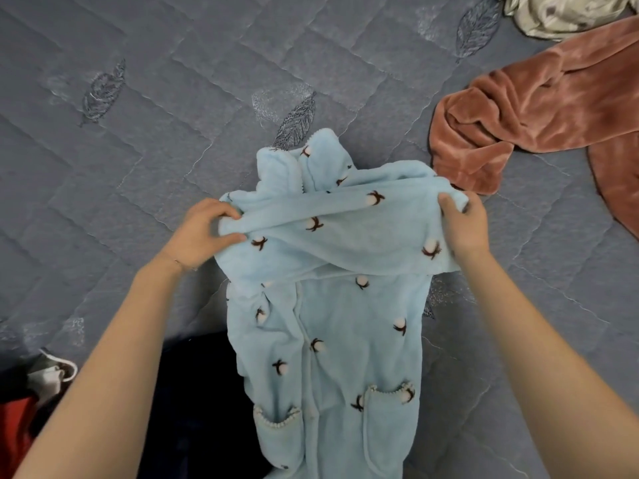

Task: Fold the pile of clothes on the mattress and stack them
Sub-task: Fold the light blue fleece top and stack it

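Quilted grey-blue mattress (145, 160) with embroidered leaves (102, 93).

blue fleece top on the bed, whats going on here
A person is folding a light blue fleece top laid on the quilted mattress. The left grip and right grip, both bare hands, each pinch one end of a fold of fabric stretched across its upper part. A pink fleece garment and a pale crumpled cloth lie unfolded at upper right; a dark garment lies at lower left.
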### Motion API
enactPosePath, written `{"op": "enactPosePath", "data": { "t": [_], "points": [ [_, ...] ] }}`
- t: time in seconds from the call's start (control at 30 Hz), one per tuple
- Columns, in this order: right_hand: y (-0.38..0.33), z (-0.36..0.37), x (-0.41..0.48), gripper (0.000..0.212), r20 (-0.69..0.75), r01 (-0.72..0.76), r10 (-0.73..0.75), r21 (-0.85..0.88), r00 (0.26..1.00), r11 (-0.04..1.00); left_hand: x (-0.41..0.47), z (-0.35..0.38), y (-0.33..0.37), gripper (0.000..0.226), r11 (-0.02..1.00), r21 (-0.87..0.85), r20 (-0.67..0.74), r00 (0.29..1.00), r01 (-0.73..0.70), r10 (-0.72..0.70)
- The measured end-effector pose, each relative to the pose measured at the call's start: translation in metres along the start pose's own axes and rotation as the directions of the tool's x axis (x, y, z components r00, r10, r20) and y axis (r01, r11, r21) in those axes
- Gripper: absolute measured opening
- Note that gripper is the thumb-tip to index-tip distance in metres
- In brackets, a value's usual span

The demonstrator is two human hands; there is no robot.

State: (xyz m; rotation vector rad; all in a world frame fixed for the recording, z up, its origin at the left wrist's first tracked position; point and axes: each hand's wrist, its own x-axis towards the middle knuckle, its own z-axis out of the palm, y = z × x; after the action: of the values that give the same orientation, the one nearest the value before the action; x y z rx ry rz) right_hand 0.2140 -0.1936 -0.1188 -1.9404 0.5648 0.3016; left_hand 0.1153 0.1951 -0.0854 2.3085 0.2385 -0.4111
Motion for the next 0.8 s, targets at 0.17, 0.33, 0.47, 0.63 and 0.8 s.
{"op": "enactPosePath", "data": {
  "t": [0.17,0.33,0.47,0.63,0.8],
  "points": [
    [0.001,0.004,-0.005,0.016,-0.049,0.083,-0.088,-0.094,0.995,0.992,0.007,0.003,0.001,0.024,0.972,-0.212,-0.198,0.969,0.102,-0.145],
    [-0.005,0.016,-0.004,0.019,-0.091,0.169,-0.180,-0.115,0.979,0.979,0.022,0.000,-0.006,0.032,0.977,-0.018,-0.378,0.903,0.211,-0.202],
    [0.008,0.026,-0.016,0.053,-0.124,0.261,-0.330,-0.385,0.936,0.885,0.012,0.023,0.001,0.035,0.914,0.405,-0.410,0.900,0.037,0.145],
    [0.029,0.037,-0.059,0.049,0.205,0.597,-0.605,-0.569,0.769,0.566,-0.016,0.086,0.012,0.053,0.659,0.680,-0.054,0.874,-0.321,0.482],
    [0.055,0.042,-0.090,0.075,0.422,0.560,-0.374,-0.694,0.826,0.453,-0.025,0.111,0.002,0.101,0.534,0.820,0.043,0.953,-0.206,0.301]
  ]
}}
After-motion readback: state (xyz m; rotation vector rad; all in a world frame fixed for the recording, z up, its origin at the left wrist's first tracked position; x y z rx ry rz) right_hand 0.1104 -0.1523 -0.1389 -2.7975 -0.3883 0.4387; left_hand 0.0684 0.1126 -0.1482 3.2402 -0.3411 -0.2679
